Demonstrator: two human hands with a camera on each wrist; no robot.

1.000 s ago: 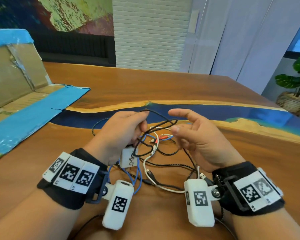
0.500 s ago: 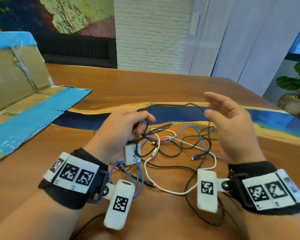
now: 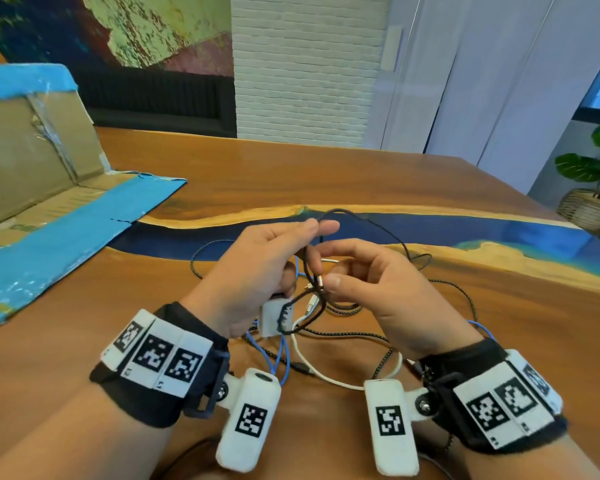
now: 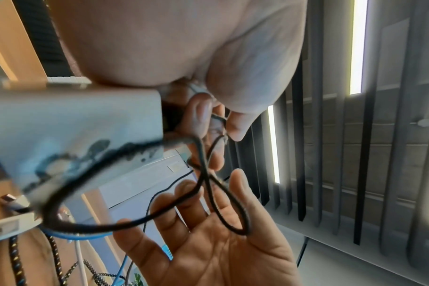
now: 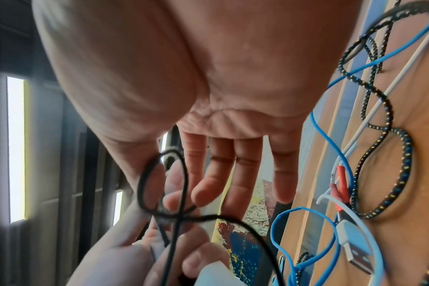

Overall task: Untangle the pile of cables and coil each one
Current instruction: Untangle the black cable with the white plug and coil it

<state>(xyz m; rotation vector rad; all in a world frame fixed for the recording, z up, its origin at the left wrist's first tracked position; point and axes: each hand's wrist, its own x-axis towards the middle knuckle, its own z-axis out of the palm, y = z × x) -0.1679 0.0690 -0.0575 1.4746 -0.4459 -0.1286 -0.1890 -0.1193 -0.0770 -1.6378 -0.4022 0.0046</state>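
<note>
My left hand (image 3: pixel 312 226) is raised over the table and pinches a thin black cable (image 3: pixel 385 232) between thumb and forefinger. Its lower fingers hold gathered black loops and a white adapter (image 3: pixel 271 317) against the palm. My right hand (image 3: pixel 326 265) is close beside it, fingers relaxed, with a loop of the black cable (image 4: pixel 110 228) draped across them. Below lie a blue cable (image 3: pixel 281 358), a white cable (image 3: pixel 326 377) and a braided cable (image 3: pixel 465 296), tangled together. In the right wrist view red connectors (image 5: pixel 340 178) and a white USB plug (image 5: pixel 353 243) lie among them.
A flattened cardboard box (image 3: pixel 49 220) with blue tape covers the table's left side. The wooden table (image 3: pixel 291 174) has a blue resin strip across the middle. A potted plant (image 3: pixel 593 202) stands on the floor past the right edge.
Half a second ago my right hand was out to the right, with the black cable stretched to it. It has come back to the left hand with a loop. The left hand has risen slightly.
</note>
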